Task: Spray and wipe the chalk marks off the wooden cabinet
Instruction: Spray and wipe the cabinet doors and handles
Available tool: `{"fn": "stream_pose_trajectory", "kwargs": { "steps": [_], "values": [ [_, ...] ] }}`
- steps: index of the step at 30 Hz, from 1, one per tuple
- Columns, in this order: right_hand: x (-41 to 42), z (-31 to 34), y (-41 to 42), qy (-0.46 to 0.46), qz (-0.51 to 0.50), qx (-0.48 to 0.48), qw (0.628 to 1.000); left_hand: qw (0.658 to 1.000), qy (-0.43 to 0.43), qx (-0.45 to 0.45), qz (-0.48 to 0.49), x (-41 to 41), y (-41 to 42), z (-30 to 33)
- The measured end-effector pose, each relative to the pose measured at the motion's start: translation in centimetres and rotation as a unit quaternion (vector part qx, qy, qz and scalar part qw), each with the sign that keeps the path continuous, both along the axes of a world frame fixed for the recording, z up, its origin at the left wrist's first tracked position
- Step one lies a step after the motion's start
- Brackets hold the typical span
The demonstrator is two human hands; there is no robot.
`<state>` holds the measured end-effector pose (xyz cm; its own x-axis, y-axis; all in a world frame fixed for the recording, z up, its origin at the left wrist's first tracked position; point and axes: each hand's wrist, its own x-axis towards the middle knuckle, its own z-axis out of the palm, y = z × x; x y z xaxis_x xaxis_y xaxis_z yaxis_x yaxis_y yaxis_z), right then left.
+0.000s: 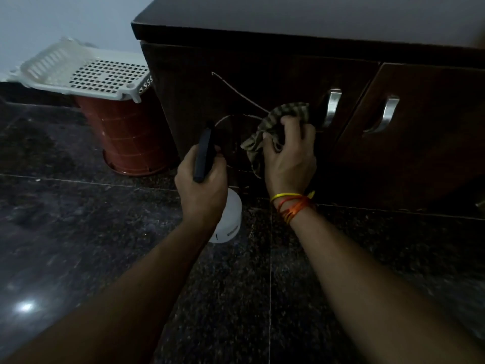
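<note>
Left hand grips spray bottle; right hand grips cloth.

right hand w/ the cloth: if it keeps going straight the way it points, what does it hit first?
Most likely the cabinet door itself: the right hand grips the striped cloth at the panel, by the chalk line. The cloth would meet the wood first; any gap is unclear.

We have one view only, head-worn wide-angle, looking forward and down from above the person's forearms. It faces the front of the dark wooden cabinet at close range, tilted toward the granite floor. Both hands sit mid-frame; edges bend from lens distortion. No second view, so nothing is shared.
</note>
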<state>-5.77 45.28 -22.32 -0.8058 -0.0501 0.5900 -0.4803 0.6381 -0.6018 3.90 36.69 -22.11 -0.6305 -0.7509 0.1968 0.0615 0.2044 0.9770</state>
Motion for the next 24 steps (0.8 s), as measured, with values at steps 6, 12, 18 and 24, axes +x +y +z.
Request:
{"fn": "stream_pose_trajectory", "kwargs": {
  "steps": [6,12,18,24],
  "values": [
    [0.4,-3.8,1.2,-0.092,0.058,0.197,0.974,1.0,0.003,-0.005,-0.001,0.7,-0.2,0.5],
    [0.3,-0.5,0.2,-0.022,0.014,0.087,0.996,1.0,0.026,-0.006,-0.005,0.8,0.1,1.6],
    [-0.9,4.6,-1.0,0.127,0.0,0.0,0.992,0.999,0.02,-0.022,-0.021,0.7,0.8,1.9],
    [-1.6,1.1,-0.8,0.177,0.008,0.113,0.978,0.999,0.008,-0.033,-0.013,0.7,0.5,1.7]
  ]
}}
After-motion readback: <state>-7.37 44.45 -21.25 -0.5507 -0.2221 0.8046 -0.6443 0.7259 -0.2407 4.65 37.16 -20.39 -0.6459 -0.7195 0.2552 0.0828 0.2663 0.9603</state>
